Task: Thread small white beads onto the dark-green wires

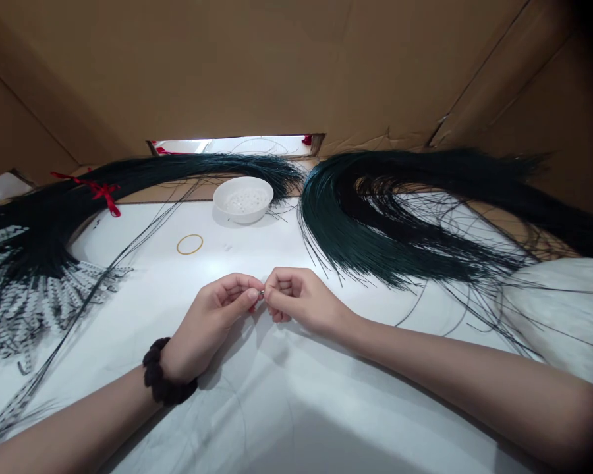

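Note:
My left hand [223, 309], with a dark scrunchie [164, 372] round its wrist, is closed in a pinch. Its fingertips meet those of my right hand [301, 299], which is pinched as well. Between them shows a tiny dark, slightly shiny thing [261, 295], too small to name. Faint thin lines, perhaps a strand, run over the white surface below. Beyond the hands stands a white bowl [222, 209] holding small pale pieces. To the right of it lies a thick bundle of dark green and black cords [336, 230].
Another dark cord bundle [178, 167], tied with a red ribbon [103, 191], curves along the left, its ends in black-and-white strips [29, 309]. A yellow rubber band [190, 244] lies near the bowl. A white plastic bag [563, 316] sits right. Cardboard walls [257, 66] enclose the white table [277, 408].

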Demonstrator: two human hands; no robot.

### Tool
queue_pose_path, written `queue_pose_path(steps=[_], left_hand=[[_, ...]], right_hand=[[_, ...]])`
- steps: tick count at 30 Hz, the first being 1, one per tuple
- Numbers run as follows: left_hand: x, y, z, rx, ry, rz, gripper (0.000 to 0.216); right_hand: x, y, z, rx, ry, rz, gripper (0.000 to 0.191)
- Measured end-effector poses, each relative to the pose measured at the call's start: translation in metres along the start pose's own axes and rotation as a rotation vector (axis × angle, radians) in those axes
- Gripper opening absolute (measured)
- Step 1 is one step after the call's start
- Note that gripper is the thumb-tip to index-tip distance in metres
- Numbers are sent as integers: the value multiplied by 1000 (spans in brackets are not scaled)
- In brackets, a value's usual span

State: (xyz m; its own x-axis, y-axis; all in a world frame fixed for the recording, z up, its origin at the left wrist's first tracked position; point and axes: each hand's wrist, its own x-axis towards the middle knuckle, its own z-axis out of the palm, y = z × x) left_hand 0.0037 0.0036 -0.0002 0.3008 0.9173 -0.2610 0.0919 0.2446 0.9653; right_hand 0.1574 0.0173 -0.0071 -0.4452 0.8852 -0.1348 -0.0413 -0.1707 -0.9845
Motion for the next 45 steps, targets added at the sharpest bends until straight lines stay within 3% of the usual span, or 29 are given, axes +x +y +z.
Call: queue_pose_path(steps=[33, 45], left_hand=[[-1, 3, 3, 25, 75, 21, 10], [-1, 3, 2, 22, 40, -2, 10]], right_hand=[[-2, -2, 0, 3, -8, 11, 9], [-2, -1, -2, -10, -27, 10, 8]])
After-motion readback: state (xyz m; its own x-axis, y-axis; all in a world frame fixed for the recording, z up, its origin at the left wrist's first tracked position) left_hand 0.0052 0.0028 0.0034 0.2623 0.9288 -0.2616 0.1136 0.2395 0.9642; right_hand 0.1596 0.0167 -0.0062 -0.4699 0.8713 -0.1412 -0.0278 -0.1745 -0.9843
